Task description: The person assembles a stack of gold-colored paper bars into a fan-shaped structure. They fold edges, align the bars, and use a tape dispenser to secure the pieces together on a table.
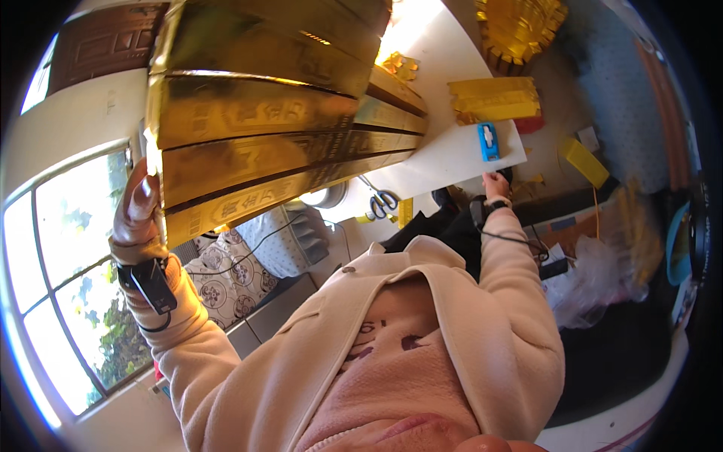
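Observation:
A large gold foil-covered form [254, 118] of long embossed panels fills the upper left of the head view. Its panels bear raised writing. My left hand [138, 203] grips its near left edge, with the fingers partly behind the rim. At the front edge of a white table [446, 144], my right hand [496, 185] has curled fingers; I cannot tell whether anything is inside them. Just beyond that hand lies a small blue-and-white tool [488, 141], too small to identify surely. The far end of the gold form reaches over the tabletop.
Black-handled scissors [384, 200] lie near the table's front edge. A folded gold foil piece [494, 99] rests at the table's right. Another ruffled gold piece [522, 28] stands farther back. Clear plastic bags [587, 285] are at right, and a patterned cushion [231, 277] at left.

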### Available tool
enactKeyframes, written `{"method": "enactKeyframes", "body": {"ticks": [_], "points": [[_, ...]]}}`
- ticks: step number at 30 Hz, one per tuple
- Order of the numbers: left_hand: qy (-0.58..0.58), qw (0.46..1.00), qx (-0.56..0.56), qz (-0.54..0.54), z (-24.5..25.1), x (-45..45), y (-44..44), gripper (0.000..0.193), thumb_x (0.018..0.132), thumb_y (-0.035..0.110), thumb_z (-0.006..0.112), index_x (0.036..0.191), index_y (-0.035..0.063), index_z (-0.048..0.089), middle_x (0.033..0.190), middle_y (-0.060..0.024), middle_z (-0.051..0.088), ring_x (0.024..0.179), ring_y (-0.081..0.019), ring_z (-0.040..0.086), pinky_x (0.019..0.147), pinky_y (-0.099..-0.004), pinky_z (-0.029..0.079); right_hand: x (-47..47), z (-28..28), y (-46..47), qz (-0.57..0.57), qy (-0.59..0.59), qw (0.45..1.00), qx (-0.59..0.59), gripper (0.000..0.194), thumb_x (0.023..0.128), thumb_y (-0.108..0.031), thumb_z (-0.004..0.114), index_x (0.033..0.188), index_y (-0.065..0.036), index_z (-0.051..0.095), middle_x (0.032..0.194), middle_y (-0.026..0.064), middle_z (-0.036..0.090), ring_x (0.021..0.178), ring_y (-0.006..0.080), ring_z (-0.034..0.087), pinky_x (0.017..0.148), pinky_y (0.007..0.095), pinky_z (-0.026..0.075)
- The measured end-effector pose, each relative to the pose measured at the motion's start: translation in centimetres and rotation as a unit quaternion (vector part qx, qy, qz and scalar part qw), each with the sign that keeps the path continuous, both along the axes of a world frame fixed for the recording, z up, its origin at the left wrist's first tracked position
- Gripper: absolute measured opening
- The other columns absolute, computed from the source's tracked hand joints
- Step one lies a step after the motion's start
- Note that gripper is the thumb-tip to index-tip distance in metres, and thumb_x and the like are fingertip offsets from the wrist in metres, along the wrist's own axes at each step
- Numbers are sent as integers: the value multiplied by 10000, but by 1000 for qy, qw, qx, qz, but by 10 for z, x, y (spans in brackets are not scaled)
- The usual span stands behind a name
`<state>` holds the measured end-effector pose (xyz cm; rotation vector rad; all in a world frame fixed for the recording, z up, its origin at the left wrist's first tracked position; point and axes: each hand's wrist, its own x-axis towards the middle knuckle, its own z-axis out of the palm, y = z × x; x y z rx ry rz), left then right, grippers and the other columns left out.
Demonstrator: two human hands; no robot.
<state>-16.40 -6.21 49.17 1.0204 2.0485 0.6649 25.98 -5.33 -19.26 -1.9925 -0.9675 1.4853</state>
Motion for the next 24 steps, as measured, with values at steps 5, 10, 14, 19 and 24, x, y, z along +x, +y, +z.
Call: {"method": "enactKeyframes", "body": {"ticks": [5, 10, 14, 19, 24], "points": [[19, 1000, -1, -6, 2, 15, 13, 783, 774, 621, 782, 1249, 24, 608, 992, 24, 567, 890, -107, 496, 839, -276, 377, -42, 176, 46, 103, 282, 944, 136, 135, 939, -154, 709, 967, -24, 685, 812, -11, 647, 729, 76, 585, 682, 224, 473], [35, 999, -11, 18, 0, 28, 16, 765, 777, 590, 790, 1245, 10, 618, 1075, -17, 624, 990, -132, 564, 924, -310, 409, -103, 348, 78, 237, 422, 838, 250, 97, 924, -89, 719, 982, -16, 693, 855, 12, 670, 751, 65, 591, 695, 206, 491], [14, 999, -34, -8, 4, 37, 23, 801, 792, 584, 777, 1295, -7, 577, 1152, -68, 644, 1065, -167, 593, 962, -339, 428, -135, 398, 80, 268, 454, 814, 244, 92, 923, -70, 715, 978, 1, 699, 877, 16, 681, 780, 58, 597, 709, 211, 497], [10, 998, -55, -19, 7, 39, 24, 830, 787, 598, 768, 1297, -24, 566, 1136, -72, 648, 1057, -159, 593, 951, -330, 436, -151, 398, 75, 252, 471, 825, 186, 92, 922, -67, 710, 986, -4, 693, 851, 16, 673, 760, 56, 575, 680, 206, 469], [8, 997, -71, -34, 8, 34, 29, 826, 770, 617, 763, 1258, -25, 586, 1053, -34, 633, 980, -126, 570, 908, -293, 428, -157, 391, 75, 256, 417, 844, 220, 125, 914, -123, 732, 954, -11, 696, 795, 6, 674, 714, 53, 584, 645, 216, 474]]}}
